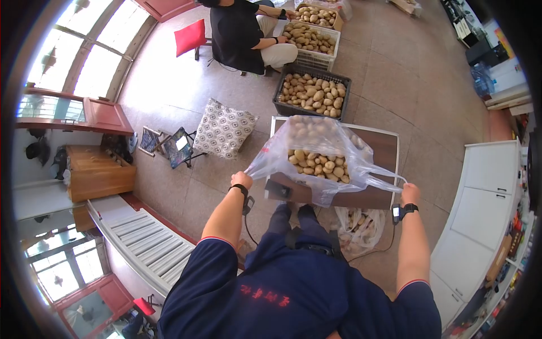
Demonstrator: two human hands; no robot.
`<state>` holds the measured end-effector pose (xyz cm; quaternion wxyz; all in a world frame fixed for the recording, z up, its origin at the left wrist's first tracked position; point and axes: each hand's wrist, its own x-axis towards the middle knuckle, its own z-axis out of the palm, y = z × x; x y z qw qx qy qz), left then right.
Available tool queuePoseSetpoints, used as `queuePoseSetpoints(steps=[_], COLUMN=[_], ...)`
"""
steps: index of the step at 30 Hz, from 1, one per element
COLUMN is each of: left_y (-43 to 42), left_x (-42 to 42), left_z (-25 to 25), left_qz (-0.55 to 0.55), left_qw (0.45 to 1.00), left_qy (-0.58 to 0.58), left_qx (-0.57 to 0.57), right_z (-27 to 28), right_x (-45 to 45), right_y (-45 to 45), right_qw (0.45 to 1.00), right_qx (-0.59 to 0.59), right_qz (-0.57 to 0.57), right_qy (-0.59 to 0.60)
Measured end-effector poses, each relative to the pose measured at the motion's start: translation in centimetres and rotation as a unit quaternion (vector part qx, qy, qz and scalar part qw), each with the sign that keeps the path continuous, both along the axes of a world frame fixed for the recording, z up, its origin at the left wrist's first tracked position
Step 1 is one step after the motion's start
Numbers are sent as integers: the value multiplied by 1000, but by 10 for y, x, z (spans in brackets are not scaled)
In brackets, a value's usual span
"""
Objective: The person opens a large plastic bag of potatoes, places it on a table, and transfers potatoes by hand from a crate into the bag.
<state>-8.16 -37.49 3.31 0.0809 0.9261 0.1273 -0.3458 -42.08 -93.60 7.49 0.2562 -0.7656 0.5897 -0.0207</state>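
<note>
A clear plastic bag (353, 155) is stretched wide over a pile of potatoes (320, 165) on a low brown table (375, 138). My left hand (241, 180) is closed around the bag's left handle, out past the table's left side. At the right, my right hand (410, 194) grips the other handle, pulled taut beyond the table's edge. Some potatoes show plainly at the front, while others lie behind the see-through plastic. Whether the potatoes are inside the bag or under it, I cannot tell. Both wrists wear black straps with small devices.
Beyond the table stand a black crate (345, 96) and a white crate (333, 59), both full of potatoes. A seated person (234, 34) reaches into the white crate. A cushioned stool (223, 130) is at the left. Another plastic bag (361, 226) lies below the table's near edge.
</note>
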Motion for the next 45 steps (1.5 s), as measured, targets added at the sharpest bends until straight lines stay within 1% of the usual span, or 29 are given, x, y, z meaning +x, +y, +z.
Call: queuePoseSetpoints(steps=[1,2,4,8,10,15,17,21,23,24,26,28,29,31,32,34,35,36,38,39,40,42,43,45], left_y=[-1,-2,-4,-8,-8,-4,4,24,40,48,66,78,82,87,89,94,95,96,98,99,105,120,129,155], left_x=[-1,-1,-6,-15,-24,-44,-48,-65,-75,-78,-77,-75,-76,-74,-72,-71,-70,-70,-70,-71,-68,-61,-56,-46], left_z=[1,-1,-4,-14,-19,-21,-22,-11,-6,-5,-6,0,3,4,3,0,0,-1,6,9,14,15,16,15], left_qz=[3,-7,-13,-30,-60,-48,-34,-37,9,9,89,98,117,135,147,160,162,165,180,192,194,217,218,211], left_qw=[1000,1000,1000,999,996,996,996,992,981,981,973,973,968,962,960,956,953,950,943,936,934,915,913,909], left_qy=[-1,12,23,7,-58,-75,-13,-37,-73,-75,-57,-50,-69,-88,-86,-83,-87,-90,-81,-70,-71,-56,-55,-67], left_qx=[3,-3,-9,-28,-27,-20,-82,-113,-179,-177,-205,-202,-210,-218,-223,-229,-239,-249,-269,-287,-291,-334,-339,-354], right_z=[-4,-2,8,11,3,2,-3,-5,-5,-5,-1,11,17,25,21,12,10,7,3,5,9,3,0,4], right_x=[9,17,31,42,42,43,41,42,45,48,60,71,77,85,87,92,94,96,99,99,101,102,100,99], right_y=[5,12,25,23,17,12,8,4,8,12,21,34,41,54,57,69,77,86,107,122,138,169,185,226], right_qw=[990,990,974,965,950,943,944,938,932,932,932,940,940,958,958,963,959,959,956,959,959,956,956,948], right_qx=[95,98,159,198,238,244,239,272,291,283,277,248,248,205,205,148,141,139,135,107,103,117,111,185], right_qz=[-82,-78,-114,-142,-162,-170,-168,-162,-162,-165,-169,-157,-158,-95,-95,-13,12,14,84,116,119,176,178,204], right_qy=[-69,-70,-112,-92,-121,-148,-153,-141,-145,-153,-162,-173,-174,-177,-177,-226,-245,-245,-249,-237,-237,-205,-203,-156])
